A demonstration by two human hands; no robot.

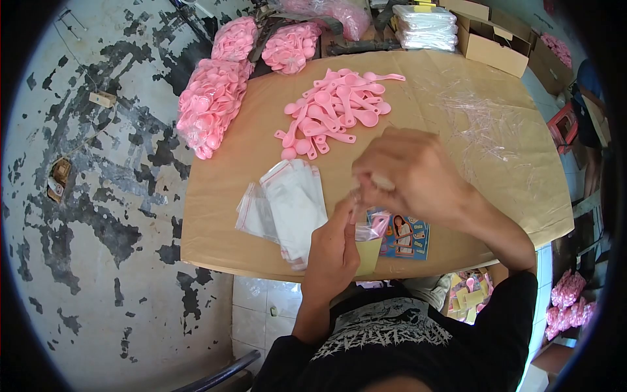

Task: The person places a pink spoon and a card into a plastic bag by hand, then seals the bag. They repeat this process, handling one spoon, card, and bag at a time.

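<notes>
My left hand [335, 251] pinches the top of a small clear plastic bag [369, 232] near the table's front edge. Inside the bag show a pink piece and a yellow card [369, 256]. My right hand [408, 173] is curled just above my left fingertips, slightly blurred. Its thumb and fingers are closed near the bag's top; what they pinch is too small to make out. Blue printed cards [405, 236] lie under my right wrist. To the left is a stack of clear resealable bags [294, 206]. Beyond my hands lies a pile of pink spoons [336, 104].
Bulging bags of pink spoons [212, 104] line the table's far left. Thin clear strips [480, 124] are scattered on the brown table covering [522, 189] at right. Packed plastic bags [426, 27] and a cardboard box [493, 49] stand at the back. Below the front edge sits a container of filled packets [469, 297].
</notes>
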